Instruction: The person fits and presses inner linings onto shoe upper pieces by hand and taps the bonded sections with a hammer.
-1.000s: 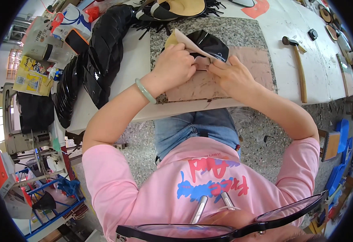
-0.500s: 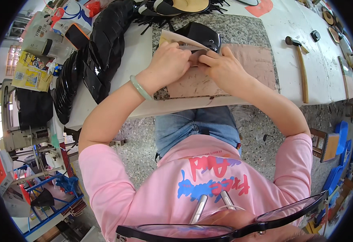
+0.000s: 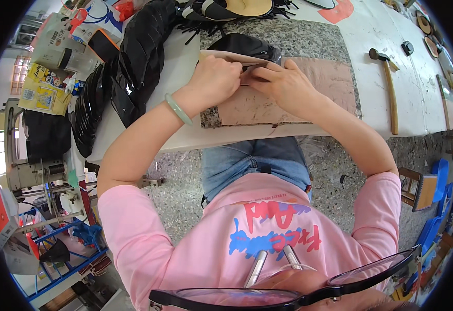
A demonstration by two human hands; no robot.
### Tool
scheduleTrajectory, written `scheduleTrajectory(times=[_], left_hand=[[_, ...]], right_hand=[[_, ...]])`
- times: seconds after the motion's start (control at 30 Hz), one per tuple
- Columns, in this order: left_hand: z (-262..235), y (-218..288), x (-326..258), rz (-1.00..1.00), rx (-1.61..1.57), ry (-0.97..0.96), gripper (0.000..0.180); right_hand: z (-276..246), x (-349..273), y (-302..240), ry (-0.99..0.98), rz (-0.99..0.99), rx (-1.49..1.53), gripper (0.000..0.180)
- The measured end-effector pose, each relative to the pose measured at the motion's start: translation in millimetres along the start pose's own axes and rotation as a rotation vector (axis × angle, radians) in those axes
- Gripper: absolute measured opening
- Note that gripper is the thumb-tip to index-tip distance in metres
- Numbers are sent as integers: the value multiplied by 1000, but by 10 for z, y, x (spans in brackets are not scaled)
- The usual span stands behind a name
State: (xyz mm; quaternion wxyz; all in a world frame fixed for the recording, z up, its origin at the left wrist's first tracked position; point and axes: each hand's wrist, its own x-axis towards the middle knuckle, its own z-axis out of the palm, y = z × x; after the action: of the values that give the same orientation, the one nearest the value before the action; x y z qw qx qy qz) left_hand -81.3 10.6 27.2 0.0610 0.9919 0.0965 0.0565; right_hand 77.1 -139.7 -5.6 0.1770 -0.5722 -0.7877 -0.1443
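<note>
Both hands grip a glossy black leather piece (image 3: 247,45) with a beige lining, which looks like a shoe upper. Its black side faces away from me and the lined edge is turned toward me. My left hand (image 3: 216,78) is closed on the left part of that edge, knuckles up. On the other side, my right hand (image 3: 284,85) pinches the edge, its thumb and fingertips partly hidden in the fold. The piece is over a pinkish-brown sheet (image 3: 322,85) that lies on a speckled stone slab (image 3: 309,36).
A wooden-handled hammer (image 3: 389,90) and a small black object (image 3: 407,48) lie on the white table to the right. To the left are stacked glossy black pieces (image 3: 141,62), a phone (image 3: 103,45) and a clear bottle (image 3: 78,61). A black item with fringe (image 3: 198,13) is at the back.
The black piece has tilted and flattened away from me, and its lined edge has come down on the left. Both hands keep hold, with fingers slightly shifted.
</note>
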Motion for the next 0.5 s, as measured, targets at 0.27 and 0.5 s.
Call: scheduleTrajectory(times=[0.27,0.5], left_hand=[[-114,-241,-236,459,117,210,18],[-229,60,-287,607,489,62,28]], right_hand=[[83,58,-177,-73,28,-97,16],[-45,15,-294,-209,76,-112,20]])
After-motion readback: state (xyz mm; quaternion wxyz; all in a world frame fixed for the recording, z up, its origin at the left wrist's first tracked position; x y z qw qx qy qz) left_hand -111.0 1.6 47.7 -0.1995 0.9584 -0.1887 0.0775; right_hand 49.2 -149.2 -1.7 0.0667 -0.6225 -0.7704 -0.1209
